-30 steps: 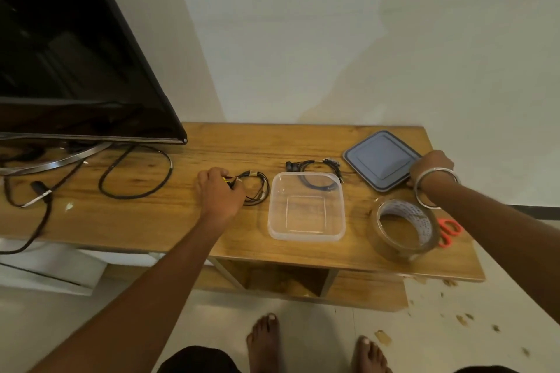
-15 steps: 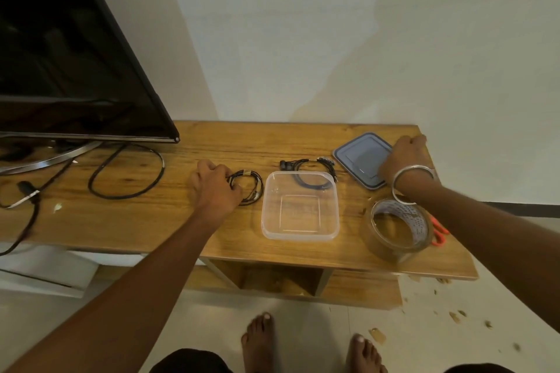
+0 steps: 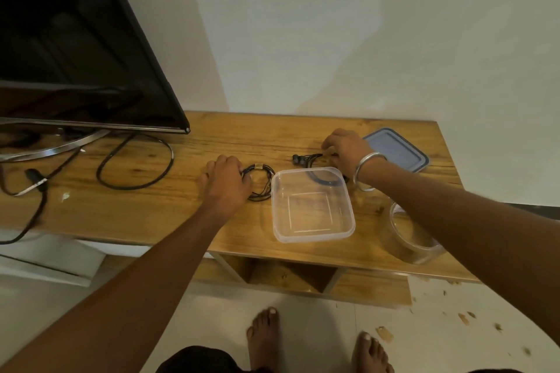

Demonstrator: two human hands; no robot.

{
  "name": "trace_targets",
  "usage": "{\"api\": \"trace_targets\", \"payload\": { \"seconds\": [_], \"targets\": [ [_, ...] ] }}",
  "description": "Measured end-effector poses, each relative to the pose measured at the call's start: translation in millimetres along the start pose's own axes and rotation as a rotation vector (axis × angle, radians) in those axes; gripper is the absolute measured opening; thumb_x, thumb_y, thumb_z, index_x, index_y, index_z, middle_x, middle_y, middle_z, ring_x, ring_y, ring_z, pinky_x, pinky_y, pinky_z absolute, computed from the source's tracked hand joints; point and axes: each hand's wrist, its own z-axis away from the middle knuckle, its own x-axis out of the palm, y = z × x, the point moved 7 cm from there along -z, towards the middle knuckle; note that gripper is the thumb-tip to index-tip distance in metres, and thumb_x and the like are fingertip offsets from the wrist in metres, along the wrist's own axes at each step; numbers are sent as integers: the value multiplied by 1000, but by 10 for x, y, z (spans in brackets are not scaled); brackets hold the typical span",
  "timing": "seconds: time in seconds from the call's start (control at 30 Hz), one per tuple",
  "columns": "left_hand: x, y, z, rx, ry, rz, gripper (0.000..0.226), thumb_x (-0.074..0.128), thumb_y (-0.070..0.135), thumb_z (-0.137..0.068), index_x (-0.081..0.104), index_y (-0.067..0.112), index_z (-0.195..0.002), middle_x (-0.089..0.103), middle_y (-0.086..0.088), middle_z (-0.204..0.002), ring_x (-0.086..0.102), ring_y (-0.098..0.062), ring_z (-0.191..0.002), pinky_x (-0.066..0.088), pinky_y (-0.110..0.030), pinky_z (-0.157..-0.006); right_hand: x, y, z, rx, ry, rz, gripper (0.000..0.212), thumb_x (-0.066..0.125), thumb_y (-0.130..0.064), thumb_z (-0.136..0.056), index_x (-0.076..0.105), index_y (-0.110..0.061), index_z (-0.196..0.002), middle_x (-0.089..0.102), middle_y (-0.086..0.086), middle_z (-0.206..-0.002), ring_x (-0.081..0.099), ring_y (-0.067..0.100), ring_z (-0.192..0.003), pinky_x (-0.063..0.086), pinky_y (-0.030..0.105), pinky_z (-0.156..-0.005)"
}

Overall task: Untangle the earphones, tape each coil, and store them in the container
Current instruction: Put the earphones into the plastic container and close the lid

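A clear plastic container stands open on the wooden table. Left of it lies a black earphone coil with a strip of tape; my left hand rests on its left side, fingers curled over the wire. Behind the container a second black earphone bundle lies with its buds pointing left. My right hand, with a metal bangle on the wrist, covers the right end of that bundle and its fingers close on the wire. The grey-blue lid lies flat at the back right.
A roll of clear tape stands near the front right edge, partly behind my right forearm. A television on its stand fills the left, with black cables looped on the table. My bare feet show on the floor below.
My right hand has moved left off the lid and onto the earphone bundle behind the container. My left hand has stayed on the taped coil.
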Motion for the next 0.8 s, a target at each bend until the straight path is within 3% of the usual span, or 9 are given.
{"api": "trace_targets", "payload": {
  "seconds": [0.13,0.37,0.6,0.67,0.8],
  "targets": [
    [22,-13,-11,21,2,-7,21,57,30,-92,60,18,-109,57,-3,-117,43,-25,-119,32,-41,-98,57,4,-58,14,-50,16,25,63,-15,-85,65,-16,-110,57,5,-116,55,28,-107,49,43,-91],
    [72,-15,-80,16,-65,-117,26,52,35,-94,63,15,-108,61,-6,-113,47,-28,-117,33,-42,-96,91,24,-84,82,-22,57,15,55,-15,-89,64,-15,-101,59,9,-109,57,30,-99,49,39,-86],
    [39,45,-64,43,-7,-116,22,49,24,-96,53,9,-112,62,-12,-111,54,-30,-108,38,-41,-94,-54,65,-37,114,78,-115,11,47,-12,-94,53,-11,-104,64,13,-97,59,33,-85,51,40,-78],
    [15,51,-64,25,-24,-60,17,49,19,-97,50,9,-111,64,-11,-103,58,-29,-97,41,-40,-89,-121,103,-13,124,128,-186,10,47,-13,-95,53,-11,-102,65,12,-94,60,31,-82,52,38,-74],
    [-32,-16,-99,-53,-47,125,16,48,15,-98,53,10,-113,63,-10,-97,58,-20,-78,45,-31,-61,-261,124,43,127,198,-281,12,45,-10,-95,54,-9,-104,66,11,-93,61,29,-81,50,35,-71]
  ]
}}
